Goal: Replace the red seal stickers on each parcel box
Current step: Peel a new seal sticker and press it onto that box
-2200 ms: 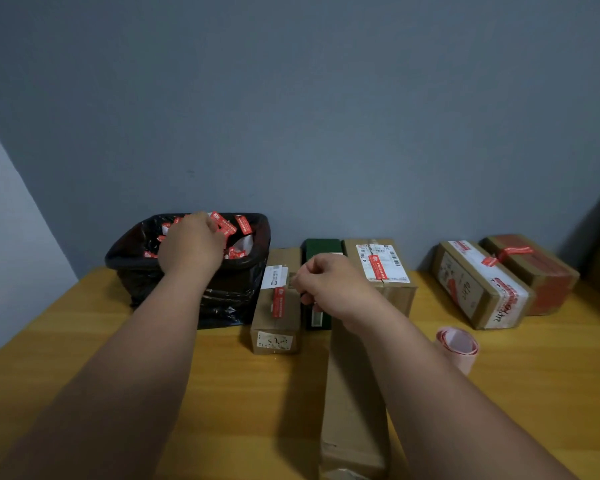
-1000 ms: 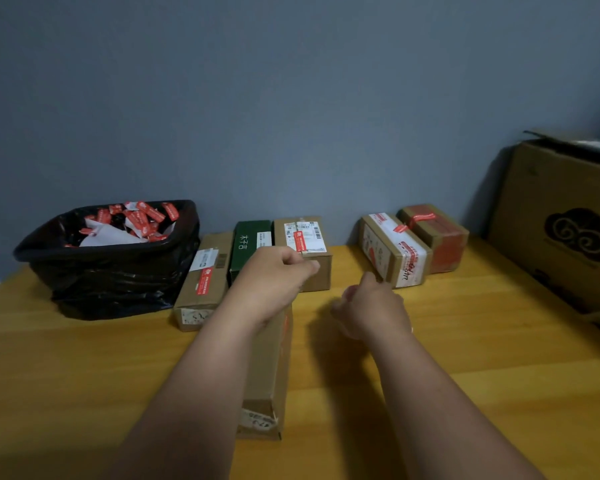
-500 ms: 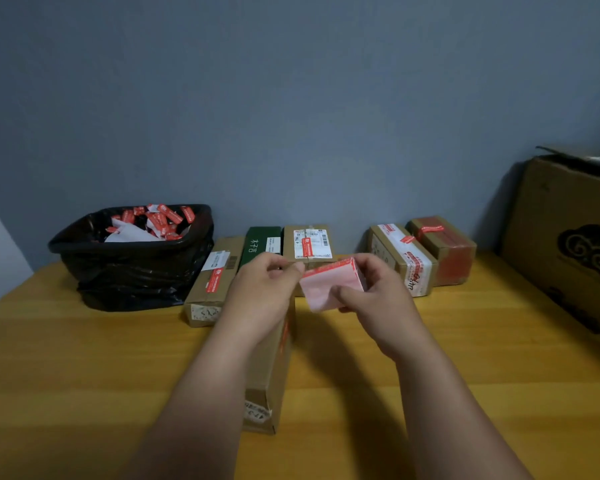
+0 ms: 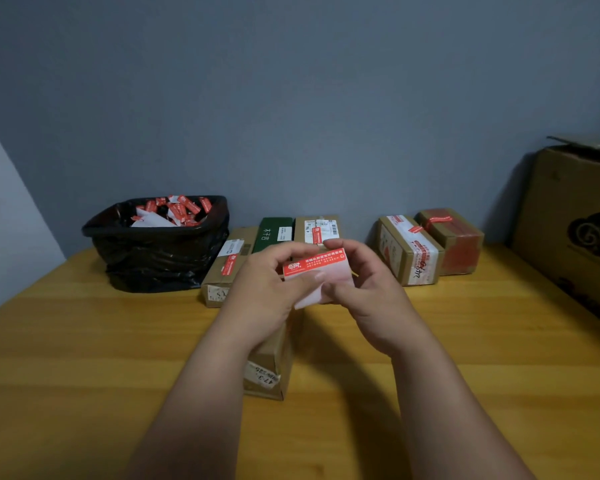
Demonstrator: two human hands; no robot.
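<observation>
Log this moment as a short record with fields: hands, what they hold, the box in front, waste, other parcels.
left hand: pinches the left end of the sticker strip
right hand: holds the strip's right side
sticker strip: red sticker on pale backing, held above the table
long box: lies on the table under the hands, end label toward the camera
bin: black bag, used red stickers inside
other parcels: five by the wall, one of them green
</observation>
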